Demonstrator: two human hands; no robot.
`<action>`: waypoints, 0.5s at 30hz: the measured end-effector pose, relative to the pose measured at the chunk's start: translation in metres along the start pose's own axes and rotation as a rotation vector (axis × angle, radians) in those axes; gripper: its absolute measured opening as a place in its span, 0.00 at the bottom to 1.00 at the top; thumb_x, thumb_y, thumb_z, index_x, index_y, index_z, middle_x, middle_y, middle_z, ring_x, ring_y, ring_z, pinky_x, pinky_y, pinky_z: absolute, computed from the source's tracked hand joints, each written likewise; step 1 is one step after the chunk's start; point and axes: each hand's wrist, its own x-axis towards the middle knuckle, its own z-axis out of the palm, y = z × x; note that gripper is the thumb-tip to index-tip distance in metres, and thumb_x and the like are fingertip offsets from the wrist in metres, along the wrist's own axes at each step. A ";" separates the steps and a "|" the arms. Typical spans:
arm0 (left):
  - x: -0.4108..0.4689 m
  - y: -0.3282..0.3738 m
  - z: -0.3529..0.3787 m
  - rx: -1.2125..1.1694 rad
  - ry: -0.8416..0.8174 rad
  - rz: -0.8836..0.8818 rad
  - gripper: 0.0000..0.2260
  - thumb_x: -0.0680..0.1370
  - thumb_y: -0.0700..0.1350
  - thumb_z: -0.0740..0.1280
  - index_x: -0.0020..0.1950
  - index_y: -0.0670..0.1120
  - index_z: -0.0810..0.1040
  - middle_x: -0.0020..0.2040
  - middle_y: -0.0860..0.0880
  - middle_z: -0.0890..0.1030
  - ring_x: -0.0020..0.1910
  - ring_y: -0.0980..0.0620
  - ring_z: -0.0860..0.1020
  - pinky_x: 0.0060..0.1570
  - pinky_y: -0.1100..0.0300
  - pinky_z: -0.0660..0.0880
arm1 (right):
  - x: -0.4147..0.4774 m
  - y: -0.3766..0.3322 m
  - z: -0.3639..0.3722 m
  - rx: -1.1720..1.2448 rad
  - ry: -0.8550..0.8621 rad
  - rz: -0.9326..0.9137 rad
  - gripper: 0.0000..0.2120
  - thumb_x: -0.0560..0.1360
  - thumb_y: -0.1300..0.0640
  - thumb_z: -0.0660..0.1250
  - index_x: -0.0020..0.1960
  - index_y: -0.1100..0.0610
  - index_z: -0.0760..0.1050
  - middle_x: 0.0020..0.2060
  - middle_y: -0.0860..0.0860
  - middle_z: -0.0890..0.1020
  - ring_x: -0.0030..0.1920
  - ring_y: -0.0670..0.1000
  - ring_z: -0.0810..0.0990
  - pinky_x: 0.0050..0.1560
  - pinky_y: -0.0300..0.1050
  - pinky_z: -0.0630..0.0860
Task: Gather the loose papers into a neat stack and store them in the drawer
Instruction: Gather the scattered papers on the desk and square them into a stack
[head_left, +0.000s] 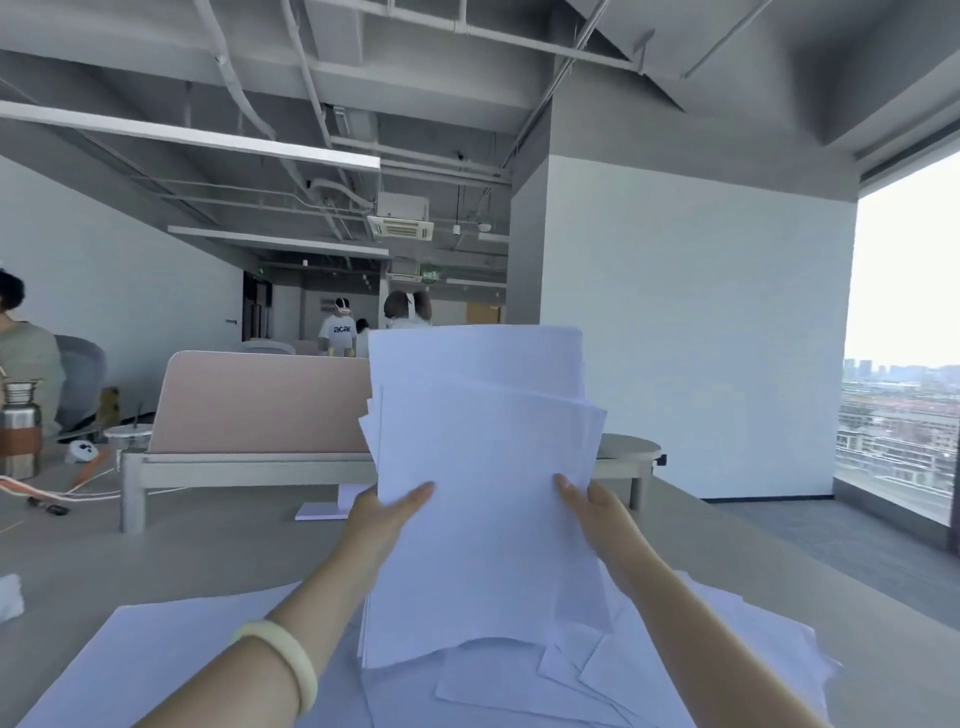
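An uneven stack of white papers (483, 467) stands upright in front of me, its lower edge resting on loose sheets. My left hand (387, 512) grips the stack's left edge, thumb across the front. On the opposite edge my right hand (592, 506) grips it the same way. The sheets in the stack are not aligned; their top edges sit at different heights. More loose white sheets (649, 670) lie scattered flat on the grey desk (208, 561) beneath and around my forearms. No drawer is in view.
A low shelf riser (249, 467) with a pink divider panel (260, 400) crosses the desk behind the stack. At the far left are a metal bottle (21, 426), a lidded cup (127, 434) and cables. People stand and sit in the background. A window is at the right.
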 end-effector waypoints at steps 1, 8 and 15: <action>0.001 0.006 0.003 0.015 0.003 0.018 0.06 0.72 0.46 0.74 0.46 0.49 0.80 0.49 0.47 0.84 0.49 0.46 0.82 0.54 0.53 0.77 | 0.001 -0.003 0.000 0.045 0.012 -0.008 0.16 0.80 0.48 0.61 0.59 0.58 0.78 0.53 0.51 0.84 0.52 0.51 0.83 0.60 0.51 0.77; 0.003 0.020 -0.008 0.031 -0.142 0.044 0.18 0.69 0.49 0.76 0.57 0.48 0.80 0.53 0.49 0.85 0.53 0.47 0.83 0.55 0.52 0.78 | -0.002 -0.018 -0.013 0.104 -0.091 -0.059 0.17 0.77 0.46 0.65 0.62 0.51 0.74 0.55 0.47 0.83 0.53 0.47 0.84 0.47 0.41 0.79; -0.010 -0.007 -0.017 -0.028 -0.066 0.002 0.29 0.58 0.56 0.80 0.55 0.48 0.80 0.45 0.54 0.85 0.45 0.55 0.83 0.42 0.59 0.77 | -0.015 0.020 0.016 0.188 -0.151 0.013 0.25 0.72 0.47 0.72 0.65 0.53 0.73 0.56 0.49 0.84 0.55 0.51 0.84 0.57 0.51 0.79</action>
